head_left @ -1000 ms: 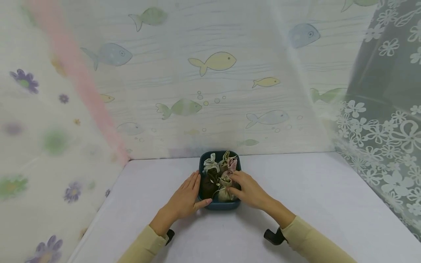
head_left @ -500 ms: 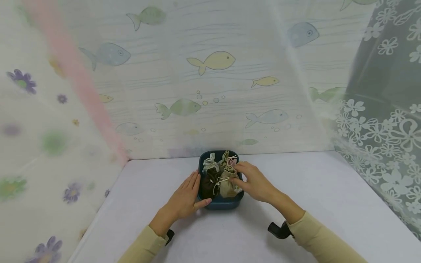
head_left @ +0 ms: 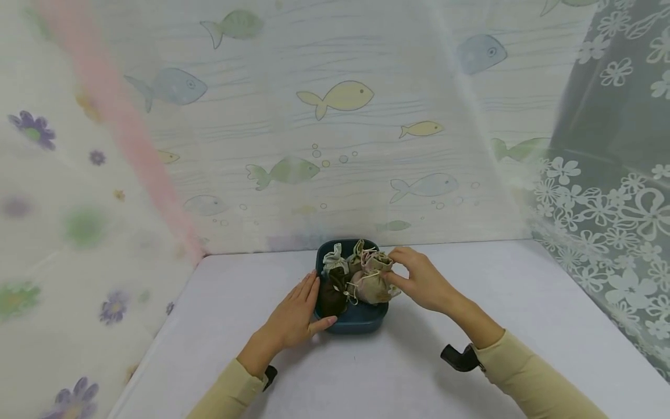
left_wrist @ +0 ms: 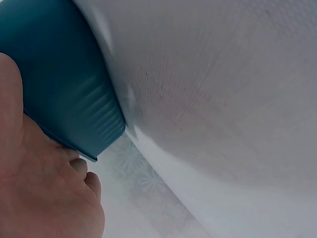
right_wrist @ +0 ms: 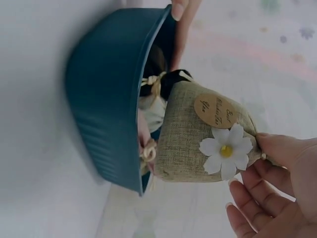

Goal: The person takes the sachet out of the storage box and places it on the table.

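Observation:
A dark teal plastic bin stands on the white cloth with several small drawstring pouches in it. My right hand pinches the gathered neck of a beige drawstring pouch above the bin's right side. In the right wrist view this pouch bears a white flower and a round brown tag. My left hand rests along the bin's left side, fingers straight and thumb at the front rim. A dark brown pouch and a pale pouch sit in the bin's left half.
White cloth covers the table. A curtain printed with fish hangs behind the bin, close to its back. A flowered curtain borders the left, and a lacy one the right.
My right hand has lifted the beige pouch out of the bin's front right and carried it up and to the right. The left hand has stayed on the bin.

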Demonstrator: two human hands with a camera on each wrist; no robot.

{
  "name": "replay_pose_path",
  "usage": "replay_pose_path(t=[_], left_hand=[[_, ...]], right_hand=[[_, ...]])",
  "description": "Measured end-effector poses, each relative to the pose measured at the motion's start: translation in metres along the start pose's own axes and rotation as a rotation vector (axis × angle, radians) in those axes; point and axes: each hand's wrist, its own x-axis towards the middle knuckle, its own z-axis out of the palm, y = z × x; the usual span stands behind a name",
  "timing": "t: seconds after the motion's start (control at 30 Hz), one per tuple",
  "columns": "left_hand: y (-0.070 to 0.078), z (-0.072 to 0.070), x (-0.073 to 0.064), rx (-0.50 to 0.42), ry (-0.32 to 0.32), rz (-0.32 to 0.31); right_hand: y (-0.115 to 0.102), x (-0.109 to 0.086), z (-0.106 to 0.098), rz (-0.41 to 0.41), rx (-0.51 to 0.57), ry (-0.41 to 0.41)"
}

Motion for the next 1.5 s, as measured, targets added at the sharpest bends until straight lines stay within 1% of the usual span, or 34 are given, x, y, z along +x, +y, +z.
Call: replay_pose_path(t=[0.23, 0.37, 0.6, 0.67, 0.8, 0.93, 0.97, 1.1, 1.33, 1.5], left_hand=[[0.000, 0.001, 0.000, 0.004, -0.016, -0.011], [0.000, 0.001, 0.000, 0.006, -0.008, -0.004], [0.000, 0.000, 0.000, -0.012, 0.011, 0.013], [-0.001, 0.000, 0.000, -0.010, 0.014, 0.017], [-0.001, 0.001, 0.000, -0.002, 0.021, 0.019], [-0.001, 0.002, 0.000, 0.017, 0.009, 0.007], [-0.001, 0.002, 0.000, 0.010, 0.015, 0.011], [-0.001, 0.001, 0.000, 0.000, 0.004, 0.004], [-0.001, 0.001, 0.000, 0.014, 0.007, 0.005], [-0.001, 0.003, 0.000, -0.003, 0.014, 0.010]], right_hand=[[0.007, -0.003, -0.010, -0.007, -0.027, 0.018], [0.014, -0.004, -0.018, -0.004, -0.036, 0.031], [0.034, -0.006, -0.030, 0.007, -0.081, 0.075], [0.040, -0.006, -0.033, 0.012, -0.079, 0.087], [0.053, -0.008, -0.038, 0.044, -0.089, 0.100], [0.067, -0.010, -0.041, 0.088, -0.108, 0.110], [0.070, -0.011, -0.042, 0.098, -0.112, 0.115], [0.080, -0.014, -0.045, 0.137, -0.116, 0.122], [0.097, -0.016, -0.049, 0.149, -0.136, 0.151], [0.110, -0.017, -0.052, 0.163, -0.159, 0.160]])
